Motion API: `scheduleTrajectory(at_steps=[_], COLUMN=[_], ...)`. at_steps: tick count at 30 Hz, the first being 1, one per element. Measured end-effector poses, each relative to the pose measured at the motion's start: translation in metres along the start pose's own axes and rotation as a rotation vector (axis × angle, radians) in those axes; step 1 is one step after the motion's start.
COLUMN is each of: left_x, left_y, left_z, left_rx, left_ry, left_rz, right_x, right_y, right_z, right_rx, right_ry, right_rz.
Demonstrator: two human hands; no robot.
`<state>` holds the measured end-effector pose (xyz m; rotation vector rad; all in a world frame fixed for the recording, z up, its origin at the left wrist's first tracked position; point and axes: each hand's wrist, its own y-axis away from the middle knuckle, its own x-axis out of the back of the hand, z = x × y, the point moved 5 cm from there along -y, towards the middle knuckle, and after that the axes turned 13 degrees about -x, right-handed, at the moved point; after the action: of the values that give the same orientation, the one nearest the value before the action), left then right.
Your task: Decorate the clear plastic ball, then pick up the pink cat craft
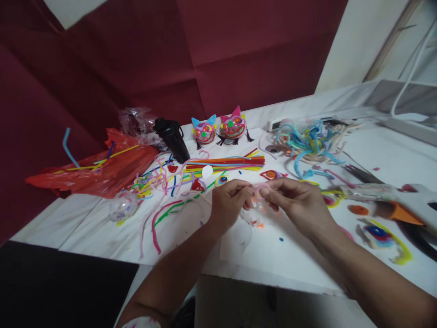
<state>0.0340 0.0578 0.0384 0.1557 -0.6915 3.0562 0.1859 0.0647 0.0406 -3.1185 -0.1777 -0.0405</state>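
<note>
Over the middle of the white table (293, 259), my left hand (227, 205) and my right hand (300, 205) meet, both pinching one pale pink pipe cleaner (260, 187) that is bent into a small curl between the fingertips. A clear round plastic piece (244, 230) lies just below my left hand. Small orange and pink scraps lie on the table under the hands.
A bundle of straight coloured pipe cleaners (225, 162) lies behind the hands. Two decorated cat-faced balls (220, 129) stand at the back beside a black bottle (172, 136). A red plastic bag (99, 171) is left; a tangle of pipe cleaners (312, 141) and a glue gun (399, 205) are right.
</note>
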Motion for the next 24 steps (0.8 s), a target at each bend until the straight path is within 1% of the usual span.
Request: scheduleTrajectory(at_steps=[2,4,6,9,11,13,17,22,24], left_x=[0.000,0.003,0.005,0.004,0.004,0.004,0.004,0.005,0.004], left_y=[0.001,0.002,0.003,0.005,0.005,0.004,0.001,-0.002,-0.003], left_z=[0.001,0.005,0.013,0.026,0.030,0.030,0.023,0.012,0.006], left_rx=[-0.025,-0.093,-0.217,-0.436,-0.507,-0.496,-0.380,-0.249,-0.176], left_ry=[-0.033,-0.079,-0.168,-0.362,-0.443,-0.467,-0.411,-0.199,-0.098], left_rz=[0.001,0.017,0.024,-0.006,-0.011,-0.005,0.003,0.030,0.024], right_x=[-0.001,-0.002,-0.002,-0.003,-0.003,-0.004,-0.004,-0.001,-0.001], right_y=[0.001,0.001,0.001,0.000,0.001,0.001,0.000,-0.001,-0.001], right_z=[-0.001,-0.002,-0.002,-0.001,-0.001,-0.001,-0.003,0.000,0.002], right_rx=[-0.009,-0.013,-0.022,-0.034,-0.041,-0.054,-0.062,-0.090,-0.100], right_ry=[-0.022,-0.024,-0.013,-0.001,0.002,-0.005,-0.055,-0.124,-0.132], right_rz=[0.003,0.010,0.011,-0.001,-0.005,-0.010,-0.025,-0.023,-0.014])
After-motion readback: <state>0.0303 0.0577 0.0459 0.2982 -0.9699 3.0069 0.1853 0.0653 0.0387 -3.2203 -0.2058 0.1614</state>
